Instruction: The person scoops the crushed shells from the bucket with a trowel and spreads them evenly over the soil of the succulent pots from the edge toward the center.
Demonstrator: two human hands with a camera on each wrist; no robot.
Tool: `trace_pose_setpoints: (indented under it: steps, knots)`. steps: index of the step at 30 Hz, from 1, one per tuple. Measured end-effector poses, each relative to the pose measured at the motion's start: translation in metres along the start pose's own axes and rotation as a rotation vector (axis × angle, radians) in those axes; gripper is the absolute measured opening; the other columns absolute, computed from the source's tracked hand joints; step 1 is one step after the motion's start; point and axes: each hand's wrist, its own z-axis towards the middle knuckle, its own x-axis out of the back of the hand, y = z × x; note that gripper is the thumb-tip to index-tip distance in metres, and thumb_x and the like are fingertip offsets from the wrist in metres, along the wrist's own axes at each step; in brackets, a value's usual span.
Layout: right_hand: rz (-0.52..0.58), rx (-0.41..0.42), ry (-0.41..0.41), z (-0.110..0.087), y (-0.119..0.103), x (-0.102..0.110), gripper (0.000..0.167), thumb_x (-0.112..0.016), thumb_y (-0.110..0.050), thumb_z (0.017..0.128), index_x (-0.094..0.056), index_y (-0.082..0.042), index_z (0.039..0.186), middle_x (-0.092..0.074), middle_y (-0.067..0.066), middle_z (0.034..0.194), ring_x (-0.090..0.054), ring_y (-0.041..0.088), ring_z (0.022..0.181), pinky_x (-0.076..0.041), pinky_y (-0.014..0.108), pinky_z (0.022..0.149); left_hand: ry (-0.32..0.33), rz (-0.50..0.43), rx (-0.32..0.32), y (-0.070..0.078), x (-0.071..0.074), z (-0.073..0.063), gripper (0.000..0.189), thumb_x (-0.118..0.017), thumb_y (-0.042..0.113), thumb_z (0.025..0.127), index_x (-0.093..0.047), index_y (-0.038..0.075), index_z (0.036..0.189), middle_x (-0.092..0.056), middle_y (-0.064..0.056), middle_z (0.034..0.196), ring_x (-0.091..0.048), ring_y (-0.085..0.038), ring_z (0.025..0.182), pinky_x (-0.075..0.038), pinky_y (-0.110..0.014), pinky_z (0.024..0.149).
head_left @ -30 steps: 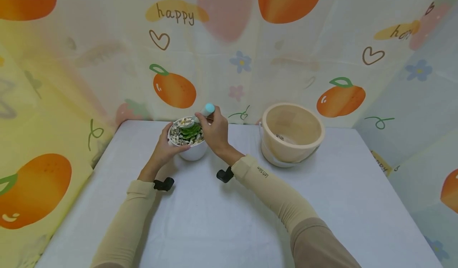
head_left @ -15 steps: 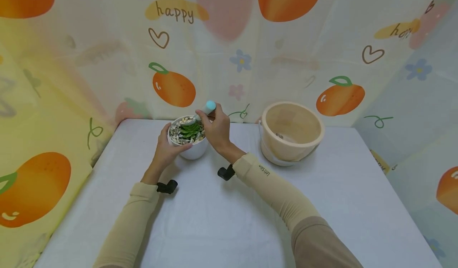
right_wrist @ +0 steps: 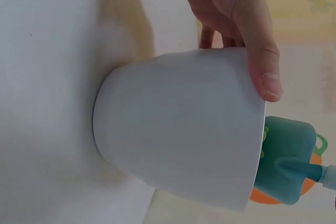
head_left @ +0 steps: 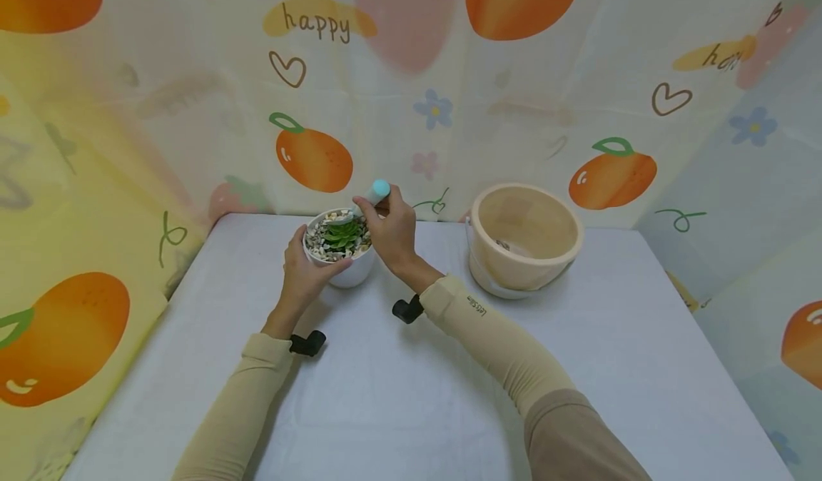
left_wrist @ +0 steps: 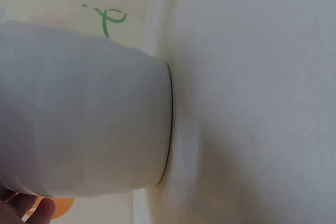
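A white flowerpot (head_left: 352,275) stands upright on the table, holding a green succulent (head_left: 342,235) ringed by pale pebbles (head_left: 319,242). My left hand (head_left: 305,270) grips the pot from its left side. In the right wrist view its thumb (right_wrist: 265,77) lies along the rim and the other fingers are partly hidden behind the pot. With my right hand (head_left: 394,230) I hold a small trowel (head_left: 379,190) by its pale blue handle. Its teal blade (right_wrist: 289,156) reaches the pot's opening at the back, close to the leaves; the blade's tip is hidden.
To the right stands a beige bucket (head_left: 523,274) with a little pale material (head_left: 503,245) at its bottom. A white cloth (head_left: 385,395) covers the table. Right behind the pot hangs a printed curtain (head_left: 385,131) with fruit pictures.
The trowel blade carried white pebbles over the plant a second ago; they are no longer heaped on it, and more leaves show. My left hand and thumb have shifted slightly right along the rim.
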Motion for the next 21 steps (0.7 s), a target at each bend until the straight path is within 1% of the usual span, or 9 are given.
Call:
trace_pose_setpoints:
  steps: [4, 8, 10, 14, 17, 21]
  knots:
    - [0.031, 0.008, -0.025, 0.000, 0.000, 0.001, 0.032, -0.070, -0.018, 0.090, -0.057, 0.006, 0.108, -0.071, 0.017, 0.092, -0.073, 0.025, 0.087, -0.056, 0.021, 0.081, -0.027, 0.017, -0.023, 0.000, 0.004, 0.002, 0.110, -0.085, 0.041, 0.070, -0.020, 0.008, 0.153, -0.034, -0.021, 0.149, -0.031, -0.036, 0.134, -0.029, -0.061, 0.108]
    - [0.069, 0.014, -0.053, 0.000, 0.000, 0.002, 0.031, -0.070, -0.016, 0.090, -0.057, 0.006, 0.109, -0.070, 0.018, 0.093, -0.073, 0.026, 0.088, -0.056, 0.021, 0.082, -0.067, 0.031, -0.040, -0.002, 0.008, 0.005, 0.112, -0.083, 0.040, 0.073, -0.015, 0.006, 0.154, -0.027, -0.023, 0.152, -0.027, -0.039, 0.138, -0.026, -0.064, 0.110]
    - [0.086, 0.012, -0.062, 0.000, -0.001, 0.003, 0.031, -0.069, -0.014, 0.090, -0.057, 0.007, 0.109, -0.070, 0.019, 0.094, -0.073, 0.027, 0.089, -0.056, 0.021, 0.083, -0.086, 0.032, -0.037, -0.001, 0.010, 0.005, 0.113, -0.083, 0.040, 0.073, -0.013, 0.005, 0.155, -0.025, -0.023, 0.154, -0.025, -0.040, 0.140, -0.025, -0.064, 0.112]
    - [0.129, 0.013, -0.069, 0.001, -0.002, 0.008, 0.032, -0.069, -0.013, 0.090, -0.057, 0.009, 0.110, -0.069, 0.020, 0.095, -0.072, 0.028, 0.090, -0.057, 0.023, 0.083, -0.116, 0.030, -0.006, -0.001, 0.011, 0.005, 0.115, -0.082, 0.042, 0.074, -0.010, 0.007, 0.156, -0.023, -0.022, 0.155, -0.024, -0.039, 0.142, -0.023, -0.064, 0.113]
    - [0.160, 0.013, -0.080, 0.004, 0.000, 0.011, 0.032, -0.069, -0.012, 0.090, -0.057, 0.009, 0.110, -0.068, 0.019, 0.095, -0.072, 0.028, 0.091, -0.057, 0.024, 0.083, -0.126, 0.017, 0.007, -0.001, 0.010, 0.005, 0.115, -0.082, 0.043, 0.074, -0.009, 0.007, 0.156, -0.023, -0.022, 0.156, -0.023, -0.039, 0.143, -0.023, -0.063, 0.114]
    - [0.205, 0.004, -0.131, 0.006, 0.000, 0.013, 0.029, -0.069, -0.009, 0.089, -0.058, 0.008, 0.110, -0.068, 0.021, 0.099, -0.071, 0.029, 0.094, -0.057, 0.026, 0.085, -0.124, -0.002, 0.000, 0.000, 0.010, 0.005, 0.114, -0.082, 0.042, 0.075, -0.010, 0.008, 0.156, -0.023, -0.022, 0.155, -0.024, -0.038, 0.143, -0.023, -0.062, 0.115]
